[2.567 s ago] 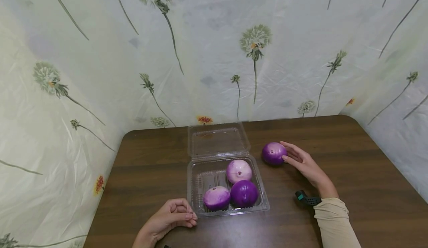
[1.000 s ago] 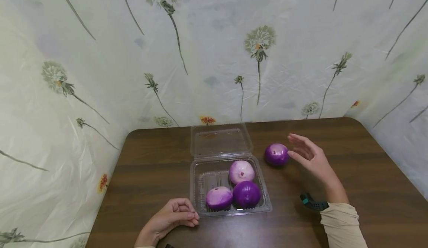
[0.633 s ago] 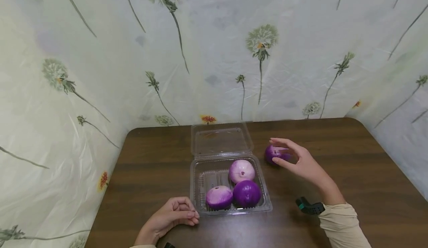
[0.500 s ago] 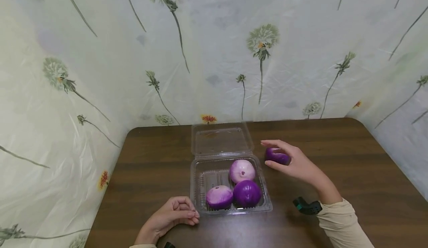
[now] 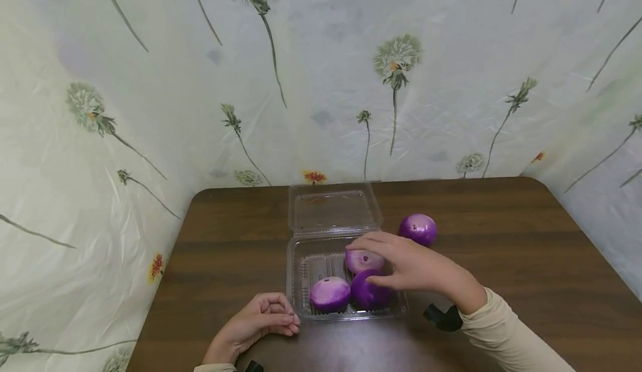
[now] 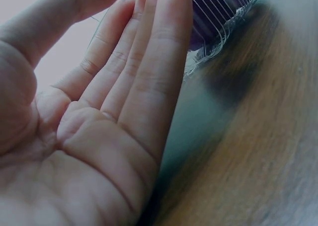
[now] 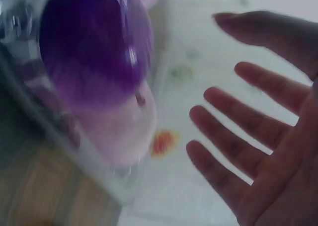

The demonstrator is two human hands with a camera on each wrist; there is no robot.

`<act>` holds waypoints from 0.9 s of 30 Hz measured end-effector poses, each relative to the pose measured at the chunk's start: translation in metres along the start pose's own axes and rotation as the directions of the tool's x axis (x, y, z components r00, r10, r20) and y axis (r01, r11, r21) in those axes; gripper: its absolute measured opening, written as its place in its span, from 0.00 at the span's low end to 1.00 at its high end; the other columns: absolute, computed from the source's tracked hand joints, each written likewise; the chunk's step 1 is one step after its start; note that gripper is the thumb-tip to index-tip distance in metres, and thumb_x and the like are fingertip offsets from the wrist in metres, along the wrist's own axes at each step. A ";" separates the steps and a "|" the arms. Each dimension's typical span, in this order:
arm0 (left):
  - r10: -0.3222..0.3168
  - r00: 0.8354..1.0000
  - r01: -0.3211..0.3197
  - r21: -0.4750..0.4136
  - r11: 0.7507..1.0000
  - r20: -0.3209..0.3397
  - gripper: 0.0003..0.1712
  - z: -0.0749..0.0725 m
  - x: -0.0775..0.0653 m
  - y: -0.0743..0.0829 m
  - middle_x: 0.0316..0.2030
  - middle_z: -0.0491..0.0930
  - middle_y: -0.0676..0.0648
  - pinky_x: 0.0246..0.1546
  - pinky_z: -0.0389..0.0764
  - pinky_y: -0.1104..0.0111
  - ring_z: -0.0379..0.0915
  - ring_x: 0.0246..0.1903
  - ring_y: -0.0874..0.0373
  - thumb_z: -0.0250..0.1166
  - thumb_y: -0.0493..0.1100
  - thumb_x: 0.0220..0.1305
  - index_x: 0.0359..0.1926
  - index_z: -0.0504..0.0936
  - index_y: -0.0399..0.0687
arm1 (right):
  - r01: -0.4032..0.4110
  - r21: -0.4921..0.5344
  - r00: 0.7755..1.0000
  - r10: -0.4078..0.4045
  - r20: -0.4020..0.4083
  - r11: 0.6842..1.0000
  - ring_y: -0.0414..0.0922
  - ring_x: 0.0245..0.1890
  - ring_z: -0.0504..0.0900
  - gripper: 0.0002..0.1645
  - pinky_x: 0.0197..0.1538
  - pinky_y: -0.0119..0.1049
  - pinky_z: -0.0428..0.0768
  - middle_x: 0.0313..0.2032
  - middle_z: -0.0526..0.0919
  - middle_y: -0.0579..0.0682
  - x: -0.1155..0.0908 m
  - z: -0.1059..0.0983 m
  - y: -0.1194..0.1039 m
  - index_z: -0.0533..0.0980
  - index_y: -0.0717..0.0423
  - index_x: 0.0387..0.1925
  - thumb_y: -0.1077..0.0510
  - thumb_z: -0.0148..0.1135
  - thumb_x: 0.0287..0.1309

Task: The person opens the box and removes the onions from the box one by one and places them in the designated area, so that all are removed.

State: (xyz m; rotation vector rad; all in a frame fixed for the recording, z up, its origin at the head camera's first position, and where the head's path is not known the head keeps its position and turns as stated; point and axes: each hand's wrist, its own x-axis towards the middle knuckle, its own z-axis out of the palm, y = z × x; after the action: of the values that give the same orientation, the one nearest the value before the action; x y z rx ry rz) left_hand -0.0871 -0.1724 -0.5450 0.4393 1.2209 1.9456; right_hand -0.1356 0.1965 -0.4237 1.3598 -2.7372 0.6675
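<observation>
A hinged clear plastic container (image 5: 297, 271) stands on the table with its lid (image 5: 333, 207) folded back. Inside sit three round, glossy purple-and-white red onions: a pale one at the back (image 5: 362, 261), a deep purple one at front right (image 5: 370, 294) and one at front left (image 5: 329, 294). My left hand (image 5: 261, 319) pinches the container's front left corner between thumb and fingers. My right hand (image 5: 416, 263) hovers over the two right-hand onions, fingers spread and holding nothing; the right wrist view shows its fingertips apart from them. A fourth onion (image 5: 418, 229) lies outside, right of the container.
The brown wooden table (image 5: 230, 238) reaches back to a wall covering (image 5: 321, 82) printed with dandelions, which also rises at both sides. A black wrist strap (image 5: 443, 317) is at my right wrist. The lid lies near the table's back edge.
My right hand let go of the onion on the table, drew back from it, then passed left over it to the container's onions. The left hand stays at the corner.
</observation>
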 end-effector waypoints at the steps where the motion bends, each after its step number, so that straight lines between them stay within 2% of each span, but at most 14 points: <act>1: 0.011 1.000 -0.011 -0.004 1.000 0.006 0.09 0.000 0.000 0.000 0.42 0.91 0.47 0.49 0.89 0.67 0.89 0.43 0.60 0.57 0.29 0.74 0.44 0.81 0.45 | 0.024 -0.042 0.999 -0.023 0.022 0.999 0.45 0.61 0.80 0.35 0.63 0.45 0.83 0.59 0.82 0.45 0.003 0.002 -0.004 0.76 0.48 0.64 0.51 0.78 0.55; 6: 0.035 0.999 -0.035 -0.009 0.999 0.021 0.09 0.000 0.000 0.000 0.43 0.91 0.47 0.48 0.89 0.67 0.89 0.43 0.60 0.57 0.28 0.74 0.44 0.81 0.44 | 0.123 -0.164 0.984 -0.099 0.151 0.979 0.43 0.60 0.80 0.38 0.62 0.41 0.83 0.59 0.82 0.45 0.021 0.006 -0.023 0.76 0.49 0.65 0.52 0.78 0.52; 9: 0.032 0.999 -0.032 -0.012 0.999 0.019 0.08 0.000 0.000 0.001 0.42 0.91 0.47 0.48 0.89 0.67 0.89 0.43 0.59 0.58 0.29 0.73 0.44 0.81 0.44 | 0.177 -0.213 0.964 -0.126 0.235 0.961 0.44 0.60 0.80 0.39 0.63 0.40 0.83 0.60 0.81 0.46 0.030 0.009 -0.033 0.75 0.48 0.65 0.51 0.78 0.51; 13: 0.048 0.998 -0.048 -0.018 0.999 0.032 0.09 0.000 0.001 0.000 0.43 0.91 0.46 0.48 0.89 0.67 0.89 0.43 0.59 0.58 0.29 0.74 0.45 0.81 0.44 | 0.251 -0.294 0.934 -0.152 0.323 0.922 0.44 0.59 0.80 0.41 0.62 0.39 0.83 0.59 0.81 0.46 0.042 0.012 -0.045 0.74 0.44 0.67 0.53 0.79 0.49; 18: 0.071 0.997 -0.070 -0.016 0.997 0.043 0.09 0.000 0.001 -0.001 0.43 0.91 0.47 0.48 0.89 0.68 0.89 0.44 0.59 0.57 0.29 0.74 0.45 0.81 0.44 | 0.335 -0.400 0.913 -0.188 0.363 0.853 0.42 0.56 0.81 0.38 0.58 0.37 0.84 0.55 0.82 0.42 0.053 0.020 -0.062 0.76 0.37 0.62 0.60 0.74 0.47; 22: 0.065 0.997 -0.064 -0.020 0.998 0.042 0.09 0.000 0.001 -0.001 0.43 0.91 0.47 0.48 0.89 0.68 0.89 0.44 0.60 0.57 0.28 0.74 0.45 0.81 0.44 | 0.394 -0.455 0.890 -0.209 0.405 0.798 0.39 0.54 0.81 0.37 0.58 0.35 0.83 0.55 0.83 0.37 0.060 0.027 -0.073 0.77 0.33 0.60 0.59 0.75 0.48; 24: 0.072 0.996 -0.071 -0.025 0.997 0.049 0.10 0.000 0.001 -0.001 0.43 0.90 0.47 0.47 0.89 0.68 0.89 0.44 0.60 0.56 0.27 0.74 0.45 0.81 0.44 | 0.408 -0.467 0.878 -0.196 0.438 0.785 0.39 0.54 0.81 0.38 0.55 0.33 0.84 0.56 0.82 0.36 0.062 0.029 -0.078 0.76 0.31 0.61 0.57 0.78 0.47; 27: 0.078 0.995 -0.076 -0.029 0.997 0.054 0.11 0.001 0.001 -0.001 0.43 0.90 0.47 0.47 0.89 0.69 0.89 0.44 0.60 0.56 0.27 0.73 0.45 0.81 0.43 | 0.394 -0.461 0.871 -0.162 0.465 0.795 0.38 0.50 0.81 0.39 0.45 0.30 0.85 0.56 0.81 0.36 0.063 0.030 -0.083 0.77 0.30 0.59 0.57 0.81 0.44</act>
State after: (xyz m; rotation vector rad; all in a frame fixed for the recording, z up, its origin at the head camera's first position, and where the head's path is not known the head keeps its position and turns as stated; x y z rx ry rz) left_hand -0.0871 -0.1709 -0.5458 0.5302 1.1566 1.9991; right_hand -0.1063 0.0929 -0.4083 1.8291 -2.5613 -0.4459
